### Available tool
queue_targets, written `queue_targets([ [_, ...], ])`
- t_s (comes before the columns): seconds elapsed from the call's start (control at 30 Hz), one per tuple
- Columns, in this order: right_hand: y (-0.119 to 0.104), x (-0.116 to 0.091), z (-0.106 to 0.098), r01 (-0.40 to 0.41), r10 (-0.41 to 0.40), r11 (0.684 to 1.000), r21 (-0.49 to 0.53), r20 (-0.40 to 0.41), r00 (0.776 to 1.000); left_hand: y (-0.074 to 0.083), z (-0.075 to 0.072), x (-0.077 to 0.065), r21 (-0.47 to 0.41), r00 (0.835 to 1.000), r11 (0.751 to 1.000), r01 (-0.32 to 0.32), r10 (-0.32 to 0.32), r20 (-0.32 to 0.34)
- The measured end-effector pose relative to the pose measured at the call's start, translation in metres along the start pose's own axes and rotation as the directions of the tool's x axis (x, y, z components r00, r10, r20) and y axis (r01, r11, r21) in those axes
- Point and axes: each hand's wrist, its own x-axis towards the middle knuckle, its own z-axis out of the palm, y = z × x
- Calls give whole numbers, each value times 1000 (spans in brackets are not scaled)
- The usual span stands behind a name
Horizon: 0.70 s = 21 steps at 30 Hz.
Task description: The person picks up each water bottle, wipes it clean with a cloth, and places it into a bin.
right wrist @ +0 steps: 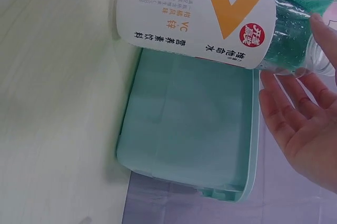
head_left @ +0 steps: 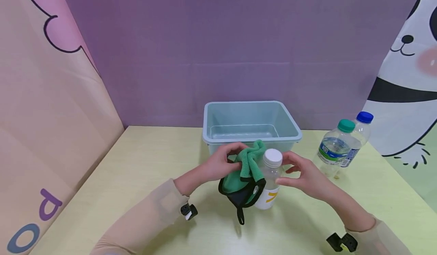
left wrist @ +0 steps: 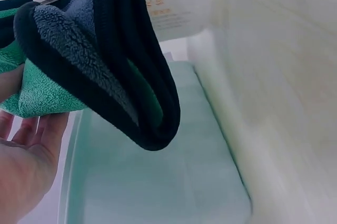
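My left hand grips a bunched green towel with dark edging and a hanging loop. The towel overlaps the left side of a clear bottle, which stands upright with a white cap and a white label bearing an orange V. At the bottle's right is my right hand, its thumb and fingers spread apart on either side of the upper bottle. In the right wrist view, its fingertips are right at the bottle's shoulder. The left wrist view shows the towel's folds hanging in front of the bottle.
Behind the hands stands a light blue plastic bin against the purple backdrop. To the right are two more bottles, one with a green cap and one with a blue cap. All of this rests on a pale wooden table.
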Motion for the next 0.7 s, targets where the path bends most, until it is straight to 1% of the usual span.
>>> queue_targets([
  [0.13, 0, -1, 1, -15, 15, 1000, -14, -8, 1000, -2, -6, -9, -2, 999, 999, 33, -33, -5],
  [0.33, 2, -1, 2, -53, 53, 998, -29, -14, 999, -5, -15, -24, 16, 999, 998, 53, -53, -10],
  [0.43, 3, -1, 3, -64, 64, 998, -15, 0, 998, -4, -20, -30, 35, 998, 997, 67, -66, -19],
  [0.57, 4, 1, 4, -58, 58, 998, 2, 30, 998, -3, -27, -40, 56, 997, 996, 75, -73, -37],
  [0.7, 3, 2, 5, -57, 57, 998, 8, 53, 997, -3, -35, -50, 54, 995, 995, 82, -79, -55],
])
